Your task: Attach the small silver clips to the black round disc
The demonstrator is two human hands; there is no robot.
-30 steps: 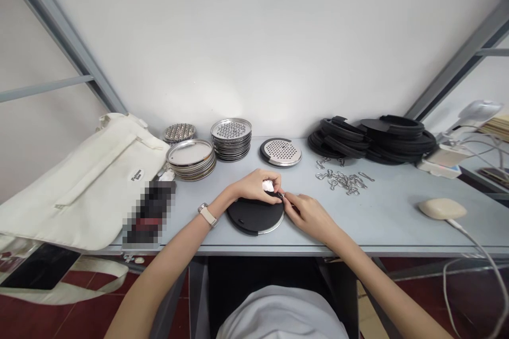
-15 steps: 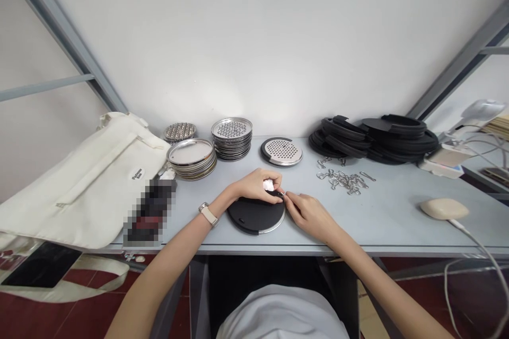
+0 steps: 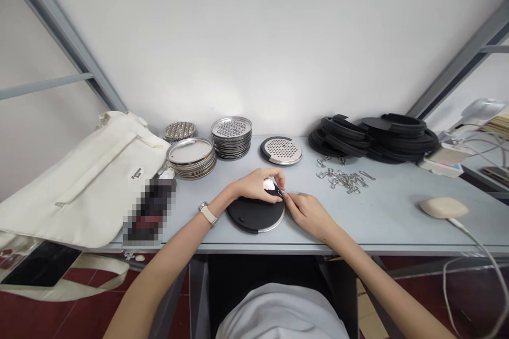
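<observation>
The left hand (image 3: 254, 184) is clamped on the far right edge of a black round piece (image 3: 254, 216), thumb near and fingers far. This likely stops it from sliding. Something white (image 3: 269, 185) sits in the curl of that hand; I can't tell what it is. The right hand (image 3: 308, 213) has its fingertips together and looks to be pinching a small metal clip (image 3: 280, 192) at the same edge. The two hands almost meet, maybe because the clip is so tiny.

The black piece lies flat near the table's near edge, right in front of the person. It looks smooth and dull, and a shiny metal rim (image 3: 274, 226) peeks out on its near right side.

To the far right, thin, bendy-looking wire clips (image 3: 345, 181) lie in a loose pile, easy to reach. Past them are heaps of curved black covers (image 3: 344, 137). Straight ahead is a round plate with holes (image 3: 283, 150). To the far left, bumpy grater plates (image 3: 231, 140) and flat silver plates (image 3: 191, 161) are stacked, perhaps to save room.
</observation>
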